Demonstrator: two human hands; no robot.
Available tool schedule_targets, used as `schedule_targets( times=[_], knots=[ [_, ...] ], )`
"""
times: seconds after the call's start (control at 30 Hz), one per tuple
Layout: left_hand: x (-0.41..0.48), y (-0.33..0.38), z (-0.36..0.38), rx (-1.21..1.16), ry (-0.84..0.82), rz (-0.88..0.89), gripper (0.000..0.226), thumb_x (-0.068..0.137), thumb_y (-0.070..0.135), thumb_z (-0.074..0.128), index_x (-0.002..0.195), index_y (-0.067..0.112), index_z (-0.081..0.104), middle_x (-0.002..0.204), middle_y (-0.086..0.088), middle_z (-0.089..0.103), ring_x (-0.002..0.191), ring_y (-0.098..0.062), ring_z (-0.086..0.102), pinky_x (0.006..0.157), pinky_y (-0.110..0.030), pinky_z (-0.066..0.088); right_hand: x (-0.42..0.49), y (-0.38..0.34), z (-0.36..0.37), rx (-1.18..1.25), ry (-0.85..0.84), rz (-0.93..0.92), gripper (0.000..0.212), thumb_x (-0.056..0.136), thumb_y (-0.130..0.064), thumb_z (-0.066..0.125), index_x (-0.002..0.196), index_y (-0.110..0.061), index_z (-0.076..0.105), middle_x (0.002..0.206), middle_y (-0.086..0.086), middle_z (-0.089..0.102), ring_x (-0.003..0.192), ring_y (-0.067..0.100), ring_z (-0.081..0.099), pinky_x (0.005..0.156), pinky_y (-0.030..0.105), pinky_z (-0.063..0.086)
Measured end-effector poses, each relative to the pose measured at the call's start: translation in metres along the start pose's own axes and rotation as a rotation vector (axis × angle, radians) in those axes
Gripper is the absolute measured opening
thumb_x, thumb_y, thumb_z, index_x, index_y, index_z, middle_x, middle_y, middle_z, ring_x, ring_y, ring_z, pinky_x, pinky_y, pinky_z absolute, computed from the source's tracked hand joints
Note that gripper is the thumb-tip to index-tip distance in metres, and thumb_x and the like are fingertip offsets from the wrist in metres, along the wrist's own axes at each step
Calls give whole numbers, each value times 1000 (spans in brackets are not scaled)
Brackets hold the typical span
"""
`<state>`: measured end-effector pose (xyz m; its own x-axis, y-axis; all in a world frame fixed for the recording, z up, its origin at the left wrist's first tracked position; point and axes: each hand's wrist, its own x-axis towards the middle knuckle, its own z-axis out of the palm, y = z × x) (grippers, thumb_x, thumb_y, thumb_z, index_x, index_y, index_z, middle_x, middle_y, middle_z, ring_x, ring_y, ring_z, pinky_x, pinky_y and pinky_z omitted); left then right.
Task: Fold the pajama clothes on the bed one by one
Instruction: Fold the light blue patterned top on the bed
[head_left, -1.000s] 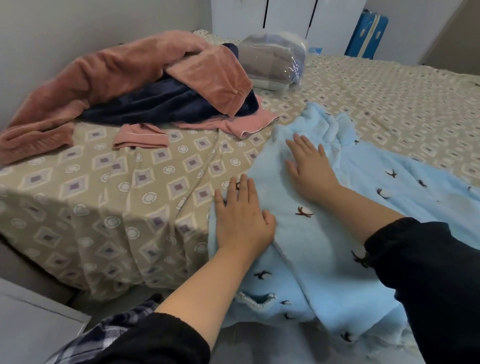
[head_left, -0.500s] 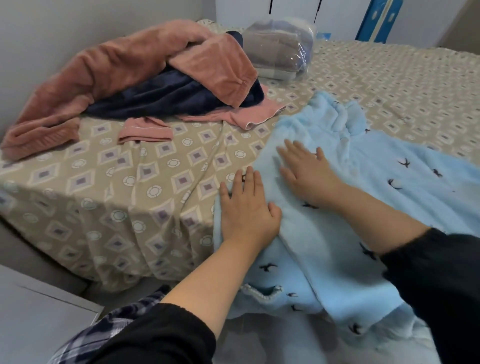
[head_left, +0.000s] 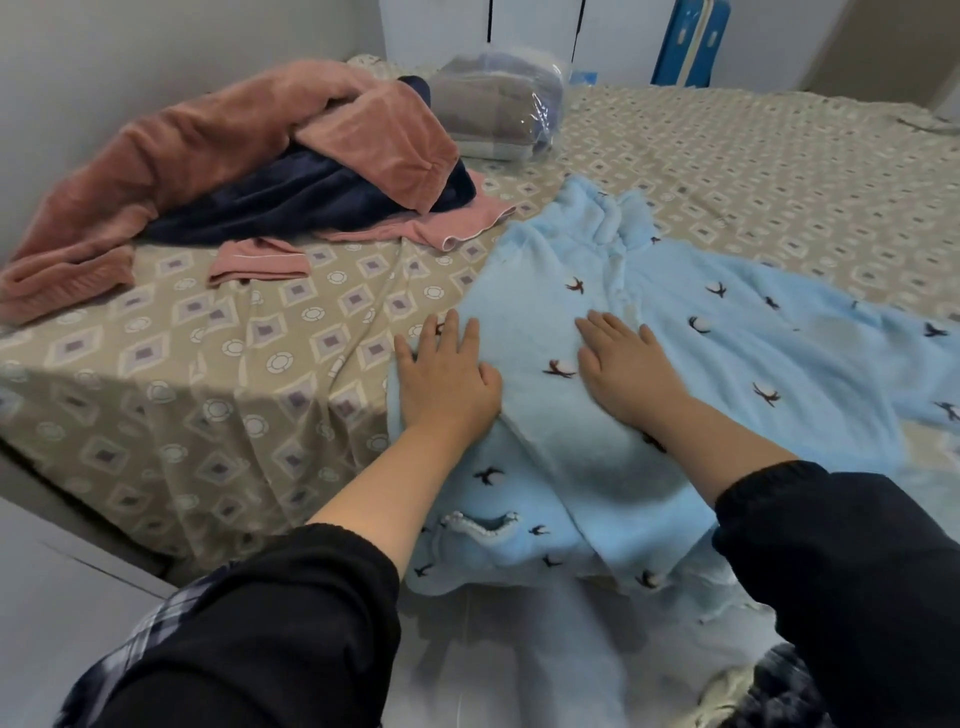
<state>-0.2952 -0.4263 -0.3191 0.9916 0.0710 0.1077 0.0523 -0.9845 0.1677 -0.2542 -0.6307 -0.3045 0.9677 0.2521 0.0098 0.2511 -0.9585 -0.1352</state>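
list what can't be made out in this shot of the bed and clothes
Head view, navy garment: mostly buried under the pink garment, shape unclear.
Head view, bagged cloth: glare on the plastic hides what it is.
Head view, blue case: cut off by the top edge.
Head view, blue pajama: near right corner behind the black sleeve.

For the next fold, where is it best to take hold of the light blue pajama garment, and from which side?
Probably the near end of the light blue pajama garment, which hangs free over the bed edge: pinch it from the person's side and lift it away. The rest lies flat under the left hand and right hand.
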Motion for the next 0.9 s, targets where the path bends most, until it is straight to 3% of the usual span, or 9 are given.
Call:
schedule_targets(
  times=[0.1,0.17,0.27,0.33,0.47,0.8,0.9],
  knots=[
    [-5,10,-10,88,-48,-2,58,98,30,18,155,16,11,162,-8,4,149,-25,-4,115,-56,-7,-29,17,2,45,12,-15,50,104,-33,23,153,-22,19,161,-4,11,148,13,6,118,44,2],
    [-16,27,-11,99,-41,107,57,100,30,19,154,12,13,162,-12,8,149,-26,-1,118,-51,-5,-52,30,5,51,26,-6,52,103,-37,21,153,-23,18,161,-5,8,148,13,6,118,45,4],
    [-36,62,-1,42,-51,264,58,102,33,22,154,10,13,161,-15,8,149,-29,4,119,-45,-1,-86,56,7,-2,57,54,68,92,-51,4,153,-23,16,161,-5,11,148,13,9,117,42,7],
    [-43,83,5,49,-63,277,60,102,38,22,154,11,11,161,-16,4,148,-32,1,119,-45,0,-98,73,7,-11,49,114,74,90,-54,0,154,-21,16,161,-5,10,148,12,6,117,42,4],
    [-50,123,13,62,-72,267,64,102,42,22,154,10,6,161,-16,2,148,-33,-2,119,-47,-2,-107,92,4,-41,41,156,53,104,-40,20,153,-22,16,162,-4,7,148,13,3,117,48,2],
    [-42,227,33,114,-126,433,61,102,47,17,155,19,5,162,-10,2,149,-29,-2,118,-53,-1,-141,186,-17,-49,3,348,56,103,-41,19,154,-23,7,162,-2,-6,148,17,-9,117,50,-3],
    [-40,271,43,67,-135,486,66,101,50,17,155,14,2,162,-10,0,149,-28,-2,119,-50,1,-151,214,-22,3,69,392,54,103,-39,22,153,-23,9,161,-1,2,148,18,-3,116,52,2]
  ],
)
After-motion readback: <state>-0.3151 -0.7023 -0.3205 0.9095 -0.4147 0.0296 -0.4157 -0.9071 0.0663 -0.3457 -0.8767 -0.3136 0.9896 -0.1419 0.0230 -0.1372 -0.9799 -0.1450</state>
